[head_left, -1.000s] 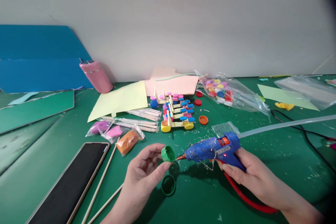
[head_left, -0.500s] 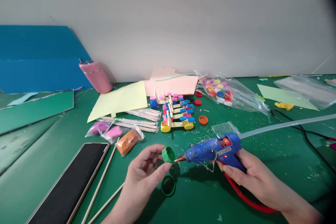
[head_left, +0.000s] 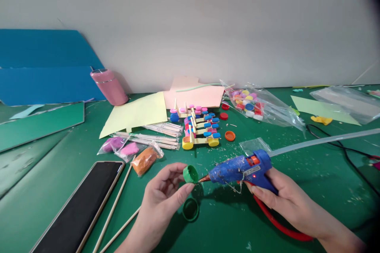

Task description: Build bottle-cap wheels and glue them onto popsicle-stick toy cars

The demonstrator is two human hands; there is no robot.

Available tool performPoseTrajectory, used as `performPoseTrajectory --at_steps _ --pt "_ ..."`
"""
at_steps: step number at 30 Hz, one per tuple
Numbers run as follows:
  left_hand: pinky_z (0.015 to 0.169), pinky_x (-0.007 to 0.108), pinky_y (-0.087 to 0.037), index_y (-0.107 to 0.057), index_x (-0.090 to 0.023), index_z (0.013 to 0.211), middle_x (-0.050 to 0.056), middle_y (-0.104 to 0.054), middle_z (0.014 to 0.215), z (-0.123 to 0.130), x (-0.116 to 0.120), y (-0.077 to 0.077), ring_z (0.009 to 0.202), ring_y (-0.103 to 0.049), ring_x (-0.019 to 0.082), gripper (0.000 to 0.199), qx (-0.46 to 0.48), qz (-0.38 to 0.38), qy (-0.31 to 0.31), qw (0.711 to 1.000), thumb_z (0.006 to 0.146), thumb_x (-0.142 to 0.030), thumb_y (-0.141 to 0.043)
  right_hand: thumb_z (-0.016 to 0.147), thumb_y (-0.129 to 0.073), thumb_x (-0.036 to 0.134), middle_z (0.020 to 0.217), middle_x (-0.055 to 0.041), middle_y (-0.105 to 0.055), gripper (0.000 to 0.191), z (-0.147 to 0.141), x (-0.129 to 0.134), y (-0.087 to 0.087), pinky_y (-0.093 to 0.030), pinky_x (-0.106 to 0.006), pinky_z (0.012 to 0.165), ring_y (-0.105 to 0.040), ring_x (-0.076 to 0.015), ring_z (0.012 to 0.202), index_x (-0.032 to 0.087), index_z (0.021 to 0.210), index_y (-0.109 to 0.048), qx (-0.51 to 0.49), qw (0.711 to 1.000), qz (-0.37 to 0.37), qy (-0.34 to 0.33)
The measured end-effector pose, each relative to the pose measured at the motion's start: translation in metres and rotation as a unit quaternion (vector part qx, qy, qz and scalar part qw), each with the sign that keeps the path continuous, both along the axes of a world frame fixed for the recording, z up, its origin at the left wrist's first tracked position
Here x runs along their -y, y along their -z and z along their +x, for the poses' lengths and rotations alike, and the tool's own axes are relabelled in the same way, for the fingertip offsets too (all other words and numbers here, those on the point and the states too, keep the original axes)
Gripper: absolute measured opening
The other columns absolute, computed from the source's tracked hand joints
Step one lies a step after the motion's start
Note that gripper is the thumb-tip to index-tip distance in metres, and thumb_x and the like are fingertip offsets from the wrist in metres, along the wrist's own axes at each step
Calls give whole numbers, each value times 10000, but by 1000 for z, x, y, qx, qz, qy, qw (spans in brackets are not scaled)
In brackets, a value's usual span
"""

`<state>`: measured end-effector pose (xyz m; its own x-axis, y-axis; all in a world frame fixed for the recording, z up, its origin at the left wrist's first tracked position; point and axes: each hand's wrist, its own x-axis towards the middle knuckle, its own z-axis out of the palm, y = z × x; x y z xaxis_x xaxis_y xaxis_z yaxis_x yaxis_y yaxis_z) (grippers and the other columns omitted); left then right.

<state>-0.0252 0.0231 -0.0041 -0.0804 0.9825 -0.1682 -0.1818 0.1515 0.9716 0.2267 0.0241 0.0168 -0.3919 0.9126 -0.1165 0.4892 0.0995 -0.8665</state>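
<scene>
My left hand point(head_left: 166, 197) pinches a green bottle cap point(head_left: 190, 174) between thumb and fingers, its hollow side turned toward the right. In my right hand point(head_left: 285, 197) is a blue hot glue gun point(head_left: 237, 170), gripped by its handle, with a long clear glue stick point(head_left: 323, 142) running out of its back. The copper nozzle point(head_left: 204, 179) is at the lower rim of the held cap; whether it touches is too small to tell. A second green cap point(head_left: 190, 210) lies open side up on the table just below. A red curved piece point(head_left: 279, 223) shows under my right hand.
Small assemblies of sticks and coloured caps point(head_left: 202, 126) stand beyond my hands. Around them lie an orange cap point(head_left: 229, 136), bagged clay point(head_left: 145, 160), wrapped sticks point(head_left: 151, 139) and a bag of caps point(head_left: 249, 102). A phone point(head_left: 80, 205), wooden sticks point(head_left: 115, 201) and a pink tumbler point(head_left: 109, 87) are leftward.
The glue gun has shifted very slightly, its back end a little to the left. My left hand and the green cap in it look almost still.
</scene>
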Motion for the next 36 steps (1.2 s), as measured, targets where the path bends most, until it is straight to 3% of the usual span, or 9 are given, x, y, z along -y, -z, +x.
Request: performPoseTrajectory --at_steps 9,15,20,27,36 --pt "617 205 -473 -621 -160 859 27 -639 788 3 3 -1 707 -594 140 299 -7 -4 -5 1000 592 -217 -743 865 -444 365 871 -24 -591 205 2 2 4 -493 -274 718 -572 -187 795 240 1009 -519 -2 1000 17 1" --pt "607 204 -475 -610 -156 841 21 -628 773 1 1 -2 685 -583 129 283 -20 -13 27 999 597 -217 -741 866 -448 348 850 -16 -605 196 -1 1 0 -499 -251 685 -576 -168 759 233 997 -537 -16 1000 12 6" --pt "560 191 -463 -616 -157 821 16 -630 753 5 3 -2 631 -571 114 277 -24 4 -4 1000 582 -209 -747 869 -445 349 842 -22 -605 226 -2 2 0 -504 -251 684 -581 -167 759 224 1034 -535 -21 1000 12 10" --pt "597 236 -483 -621 -162 802 27 -637 729 8 4 -2 639 -583 141 269 -23 3 5 1000 574 -234 -745 867 -447 363 873 -33 -616 282 -1 1 1 -505 -268 702 -584 -177 779 220 1095 -532 -10 1000 19 9" --pt "550 203 -455 -639 -165 785 24 -633 719 8 4 -2 629 -557 130 233 -41 16 18 999 577 -203 -738 870 -445 363 941 -41 -625 309 1 0 8 -498 -278 733 -589 -192 840 224 1137 -513 -20 1000 18 6"
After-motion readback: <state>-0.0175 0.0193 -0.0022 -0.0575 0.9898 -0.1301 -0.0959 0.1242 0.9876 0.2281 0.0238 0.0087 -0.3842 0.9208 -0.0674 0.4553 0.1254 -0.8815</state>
